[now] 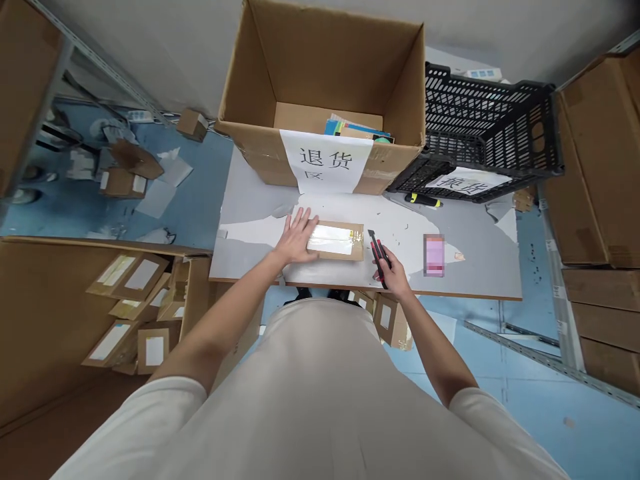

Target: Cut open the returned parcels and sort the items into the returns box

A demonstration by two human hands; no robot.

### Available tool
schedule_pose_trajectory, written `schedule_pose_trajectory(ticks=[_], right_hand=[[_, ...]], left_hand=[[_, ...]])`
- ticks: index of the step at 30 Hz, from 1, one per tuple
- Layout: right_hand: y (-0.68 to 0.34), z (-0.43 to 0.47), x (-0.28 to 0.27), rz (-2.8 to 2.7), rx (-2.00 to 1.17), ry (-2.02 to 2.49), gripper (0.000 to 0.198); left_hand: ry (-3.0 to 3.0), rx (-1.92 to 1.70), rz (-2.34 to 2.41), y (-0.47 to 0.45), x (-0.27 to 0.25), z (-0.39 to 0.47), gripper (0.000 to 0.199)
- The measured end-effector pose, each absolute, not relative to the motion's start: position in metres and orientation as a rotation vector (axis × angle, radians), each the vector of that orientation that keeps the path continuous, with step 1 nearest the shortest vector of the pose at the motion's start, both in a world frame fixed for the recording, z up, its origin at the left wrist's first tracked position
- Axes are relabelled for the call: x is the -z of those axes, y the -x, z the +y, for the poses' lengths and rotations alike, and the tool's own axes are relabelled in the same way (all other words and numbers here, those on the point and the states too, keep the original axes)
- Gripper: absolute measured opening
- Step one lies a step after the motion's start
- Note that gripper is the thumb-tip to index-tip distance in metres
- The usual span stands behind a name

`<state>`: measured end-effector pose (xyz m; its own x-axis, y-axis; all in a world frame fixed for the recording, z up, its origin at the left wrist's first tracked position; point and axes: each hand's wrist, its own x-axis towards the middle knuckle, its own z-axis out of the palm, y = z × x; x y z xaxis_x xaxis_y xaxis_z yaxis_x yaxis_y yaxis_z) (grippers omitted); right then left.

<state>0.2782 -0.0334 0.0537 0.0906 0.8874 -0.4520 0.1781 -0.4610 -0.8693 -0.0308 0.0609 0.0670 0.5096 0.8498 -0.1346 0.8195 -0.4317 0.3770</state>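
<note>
A small taped cardboard box (357, 248) with a white label lies on the table in front of me. My left hand (299, 239) rests on the box's left end, fingers spread. In my right hand (394, 272) is a black and red utility knife (379, 252), its tip pointing away from me. The knife is just right of the box and apart from it. Further right on the table lies a pink item (434, 255), blurred out.
Behind the box stands a large open carton (260, 143) with several flat items inside. A black plastic crate (505, 143) sits right of it; a yellow-black tool (423, 200) lies before the crate. Parcels fill a big carton (45, 293) at left. Stacked boxes (600, 200) stand at right.
</note>
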Motion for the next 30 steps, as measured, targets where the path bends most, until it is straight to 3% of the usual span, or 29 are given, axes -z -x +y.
schedule_pose_trajectory(ticks=[5, 13, 21, 30], right_hand=[[-0.278, -0.043, -0.056, -1.098, -1.481, 1.731, 0.074], [-0.269, -0.032, -0.066, -1.170, -1.472, 1.810, 0.067], [-0.310, -0.011, -0.077, -1.616, -1.580, 1.763, 0.054], [-0.310, -0.035, -0.079, -1.435, -1.636, 1.722, 0.061]], left_hand=[[-2.410, 0.017, 1.350, 0.023, -0.062, 0.065, 0.125], [-2.413, -0.113, 1.379, 0.022, -0.055, 0.063, 0.120], [-2.367, -0.181, 1.402, 0.021, -0.048, 0.064, 0.115], [-2.306, -0.154, 1.428, 0.021, -0.051, 0.062, 0.117]])
